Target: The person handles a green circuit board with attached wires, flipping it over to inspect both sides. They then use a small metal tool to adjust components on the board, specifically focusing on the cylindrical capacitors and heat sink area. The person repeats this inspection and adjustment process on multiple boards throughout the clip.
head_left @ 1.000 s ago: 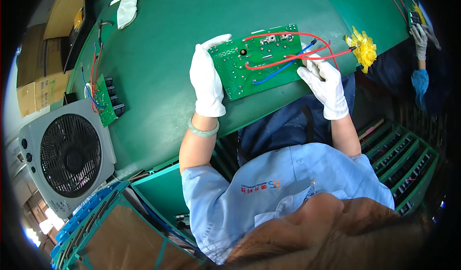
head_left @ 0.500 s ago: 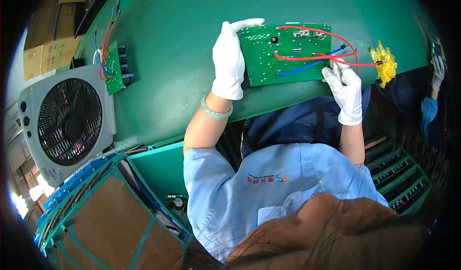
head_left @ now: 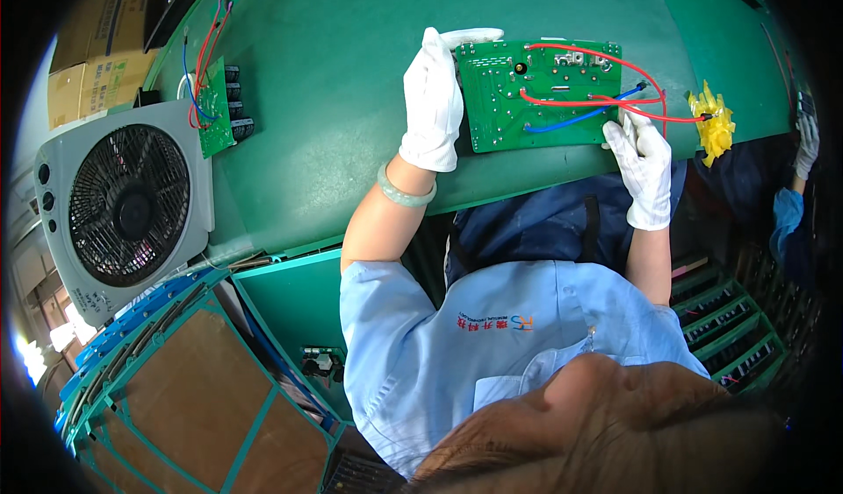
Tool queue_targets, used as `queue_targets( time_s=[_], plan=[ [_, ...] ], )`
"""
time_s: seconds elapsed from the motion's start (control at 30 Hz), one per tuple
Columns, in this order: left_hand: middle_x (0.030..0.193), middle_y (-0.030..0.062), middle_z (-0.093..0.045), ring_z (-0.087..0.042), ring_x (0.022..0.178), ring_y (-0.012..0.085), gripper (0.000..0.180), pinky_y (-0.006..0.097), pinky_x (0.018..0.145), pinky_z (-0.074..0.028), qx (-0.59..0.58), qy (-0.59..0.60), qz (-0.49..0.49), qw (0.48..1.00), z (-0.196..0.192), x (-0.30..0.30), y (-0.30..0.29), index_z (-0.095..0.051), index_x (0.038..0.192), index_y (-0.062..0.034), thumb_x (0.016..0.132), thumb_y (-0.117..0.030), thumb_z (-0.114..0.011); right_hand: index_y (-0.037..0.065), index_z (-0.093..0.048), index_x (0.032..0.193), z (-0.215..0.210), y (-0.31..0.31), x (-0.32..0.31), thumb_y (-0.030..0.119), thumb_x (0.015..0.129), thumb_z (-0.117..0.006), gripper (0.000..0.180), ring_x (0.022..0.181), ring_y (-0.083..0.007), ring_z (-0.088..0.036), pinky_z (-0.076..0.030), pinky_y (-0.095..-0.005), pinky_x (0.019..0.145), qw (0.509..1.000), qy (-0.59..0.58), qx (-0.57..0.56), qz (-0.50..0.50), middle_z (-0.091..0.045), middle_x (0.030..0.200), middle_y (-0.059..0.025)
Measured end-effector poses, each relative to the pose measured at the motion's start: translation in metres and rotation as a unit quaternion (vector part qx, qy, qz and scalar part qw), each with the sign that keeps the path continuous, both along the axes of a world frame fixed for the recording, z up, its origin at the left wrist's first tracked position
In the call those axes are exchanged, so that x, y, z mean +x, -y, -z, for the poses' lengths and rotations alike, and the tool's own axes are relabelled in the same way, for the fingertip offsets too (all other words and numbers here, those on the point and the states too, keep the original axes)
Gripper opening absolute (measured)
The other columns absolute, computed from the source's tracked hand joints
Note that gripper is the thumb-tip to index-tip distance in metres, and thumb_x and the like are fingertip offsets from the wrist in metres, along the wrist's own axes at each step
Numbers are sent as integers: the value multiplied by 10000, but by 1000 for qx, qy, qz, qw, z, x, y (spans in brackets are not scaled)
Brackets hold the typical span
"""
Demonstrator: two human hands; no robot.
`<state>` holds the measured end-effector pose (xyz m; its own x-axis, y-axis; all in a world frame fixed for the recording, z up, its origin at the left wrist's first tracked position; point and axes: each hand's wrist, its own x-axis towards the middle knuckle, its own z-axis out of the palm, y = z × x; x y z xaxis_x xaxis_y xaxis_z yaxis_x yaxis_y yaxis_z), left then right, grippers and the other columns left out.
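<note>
Blue shirt (head_left: pixel 395 340), lower centre: red lettering (head_left: pixel 481 324), smaller blue print, orange-and-blue emblem (head_left: pixel 523 324) on chest. Cardboard box (head_left: pixel 77 97), upper left: printed marks, too small to tell. Grey fan (head_left: pixel 132 217), left: dark writing at lower corner, too small to tell.

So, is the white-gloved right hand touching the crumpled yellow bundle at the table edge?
Apart. The head view shows a strip of green tabletop between the white-gloved right hand and the crumpled yellow bundle.
</note>
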<state>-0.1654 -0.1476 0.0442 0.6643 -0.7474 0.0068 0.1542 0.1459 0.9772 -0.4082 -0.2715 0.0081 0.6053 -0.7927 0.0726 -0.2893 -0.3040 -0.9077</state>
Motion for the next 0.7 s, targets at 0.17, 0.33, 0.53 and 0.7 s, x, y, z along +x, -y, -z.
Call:
queue_targets(
  time_s=[0.17, 0.33, 0.53, 0.7],
  plan=[
    [1006, 88, -707, -641, 856, 131, 598, 262, 803, -511, -5, 9, -9, 1000, 4, 0, 2, -676, 1054, 11, 1081, -389, -232, -28, -630, 1172, -2, -1, 1, 120, 883, -724, 337, 697, -107, -619, -541, -270, 649, 1000, 12, 7, -3, -649, 841, -88],
    [1027, 90, -705, -640, 866, 131, 597, 266, 809, -509, 1, 5, -7, 1000, 1, 0, 0, -675, 1056, 9, 1082, -387, -228, -26, -631, 1174, -3, -2, 1, 106, 883, -723, 333, 686, -101, -600, -539, -268, 646, 999, 22, 22, -7, -635, 819, -73],
    [1040, 93, -701, -633, 893, 137, 585, 273, 842, -498, 2, 7, -22, 1000, 2, -2, 1, -673, 1055, 13, 1084, -376, -237, -16, -633, 1182, 0, 0, 1, 103, 855, -749, 366, 671, -114, -604, -522, -268, 627, 1000, 23, -5, -3, -661, 813, -90],
    [1030, 94, -700, -627, 893, 137, 582, 277, 845, -492, -2, 14, -15, 1000, 2, -1, 1, -674, 1058, 16, 1084, -373, -242, -8, -639, 1174, 3, 1, -1, 92, 845, -753, 363, 644, -126, -605, -511, -271, 616, 1000, 20, -20, -8, -654, 778, -84]
  ],
)
